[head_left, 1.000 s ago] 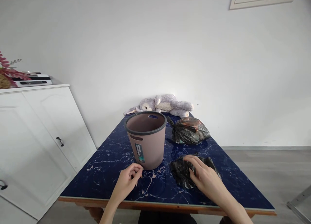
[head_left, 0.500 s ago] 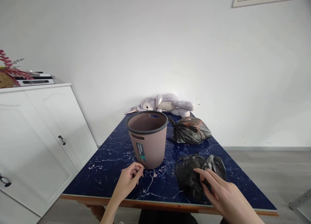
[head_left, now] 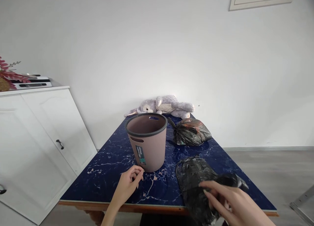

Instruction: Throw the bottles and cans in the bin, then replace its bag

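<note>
Blue table (head_left: 105, 177) bears bin (head_left: 153, 152), filled bag (head_left: 192, 134), loose bag (head_left: 192, 173), plush toy (head_left: 166, 107).

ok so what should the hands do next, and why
Probably bring the left hand over to the loose black bag: it sits curled by the foot of the upright bin, while only the right hand is at the bag, which looks crumpled and reaches past the near edge of the table.

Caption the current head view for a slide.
Right hand pinching a loose black bag, left hand curled near the base of a mauve bin, at a blue marbled table.
</note>
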`<state>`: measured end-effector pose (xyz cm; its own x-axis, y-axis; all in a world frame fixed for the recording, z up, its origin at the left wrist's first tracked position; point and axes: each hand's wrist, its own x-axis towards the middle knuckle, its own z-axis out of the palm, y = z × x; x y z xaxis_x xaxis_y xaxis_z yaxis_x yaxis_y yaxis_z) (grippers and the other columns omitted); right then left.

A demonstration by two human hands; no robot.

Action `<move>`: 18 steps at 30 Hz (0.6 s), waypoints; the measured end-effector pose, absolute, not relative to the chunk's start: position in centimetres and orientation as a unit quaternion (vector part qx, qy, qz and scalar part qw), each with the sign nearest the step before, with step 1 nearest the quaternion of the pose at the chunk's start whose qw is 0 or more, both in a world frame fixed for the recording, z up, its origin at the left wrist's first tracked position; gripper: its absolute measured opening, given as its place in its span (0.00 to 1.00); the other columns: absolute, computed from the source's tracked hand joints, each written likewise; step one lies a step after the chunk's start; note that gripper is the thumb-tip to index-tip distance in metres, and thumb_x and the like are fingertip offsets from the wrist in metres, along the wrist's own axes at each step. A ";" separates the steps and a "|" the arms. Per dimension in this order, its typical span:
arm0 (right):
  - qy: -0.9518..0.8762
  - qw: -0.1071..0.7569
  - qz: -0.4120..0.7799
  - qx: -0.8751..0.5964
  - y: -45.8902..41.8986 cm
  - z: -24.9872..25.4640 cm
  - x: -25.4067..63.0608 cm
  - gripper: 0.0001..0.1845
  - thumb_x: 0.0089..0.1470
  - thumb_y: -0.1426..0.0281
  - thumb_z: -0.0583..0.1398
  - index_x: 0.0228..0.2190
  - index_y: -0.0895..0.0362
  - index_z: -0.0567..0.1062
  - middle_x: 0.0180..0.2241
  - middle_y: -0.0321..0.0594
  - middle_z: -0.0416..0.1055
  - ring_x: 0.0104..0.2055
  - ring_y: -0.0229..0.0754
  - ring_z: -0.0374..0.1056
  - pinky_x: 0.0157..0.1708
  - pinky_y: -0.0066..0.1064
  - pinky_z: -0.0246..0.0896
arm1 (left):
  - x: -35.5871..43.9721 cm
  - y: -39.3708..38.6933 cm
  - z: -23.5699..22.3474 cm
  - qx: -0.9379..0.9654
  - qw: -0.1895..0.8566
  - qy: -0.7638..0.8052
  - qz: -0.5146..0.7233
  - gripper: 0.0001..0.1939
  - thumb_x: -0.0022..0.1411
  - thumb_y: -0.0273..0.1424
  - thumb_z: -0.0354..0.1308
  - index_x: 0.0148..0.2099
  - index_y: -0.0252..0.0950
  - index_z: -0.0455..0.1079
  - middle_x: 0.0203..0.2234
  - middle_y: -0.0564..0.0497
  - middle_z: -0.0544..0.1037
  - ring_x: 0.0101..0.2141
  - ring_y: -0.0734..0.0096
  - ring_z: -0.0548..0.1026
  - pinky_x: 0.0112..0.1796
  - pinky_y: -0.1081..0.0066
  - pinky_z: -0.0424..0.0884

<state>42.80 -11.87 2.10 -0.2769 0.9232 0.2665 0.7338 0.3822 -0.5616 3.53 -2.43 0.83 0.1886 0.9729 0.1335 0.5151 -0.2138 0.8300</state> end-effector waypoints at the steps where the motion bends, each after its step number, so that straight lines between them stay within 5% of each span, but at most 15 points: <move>1: -0.774 0.280 0.111 -0.557 -10.6 2.4 42.5 0.16 0.71 0.61 0.54 0.53 0.44 0.77 0.38 0.40 0.84 0.30 0.47 0.82 0.24 0.29 0.69 | 3.5 -2.4 0.8 0.696 0.331 0.533 0.348 0.22 0.72 0.54 0.55 0.45 0.40 0.73 0.31 0.51 0.81 0.24 0.70 0.74 0.28 0.71 0.71; 4: -0.755 0.205 -0.011 -0.623 -7.1 3.0 41.4 0.16 0.70 0.66 0.53 0.51 0.48 0.78 0.46 0.44 0.83 0.33 0.51 0.82 0.23 0.32 0.63 | 3.5 -2.3 0.7 0.694 0.337 0.531 0.350 0.23 0.71 0.55 0.55 0.46 0.40 0.73 0.30 0.50 0.80 0.24 0.70 0.74 0.28 0.70 0.72; 9: -0.762 0.056 -0.019 -0.645 -3.4 3.6 39.4 0.16 0.65 0.71 0.60 0.53 0.51 0.78 0.41 0.49 0.83 0.42 0.59 0.82 0.30 0.34 0.61 | 3.3 -2.2 0.4 0.695 0.338 0.531 0.348 0.23 0.71 0.55 0.55 0.47 0.40 0.74 0.31 0.50 0.81 0.24 0.69 0.75 0.28 0.70 0.71; 18: -0.770 0.035 -0.003 -0.638 -0.5 3.3 38.6 0.16 0.56 0.80 0.61 0.46 0.57 0.79 0.38 0.52 0.83 0.41 0.59 0.82 0.30 0.33 0.52 | 3.4 -2.5 0.7 0.701 0.330 0.531 0.343 0.23 0.72 0.55 0.54 0.47 0.41 0.74 0.32 0.50 0.82 0.23 0.70 0.75 0.27 0.71 0.70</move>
<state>38.57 -0.49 3.26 -0.1843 0.9811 0.0582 0.9816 0.1867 -0.0394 3.43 -2.48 0.68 0.1995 0.9711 0.1308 0.5186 -0.2179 0.8268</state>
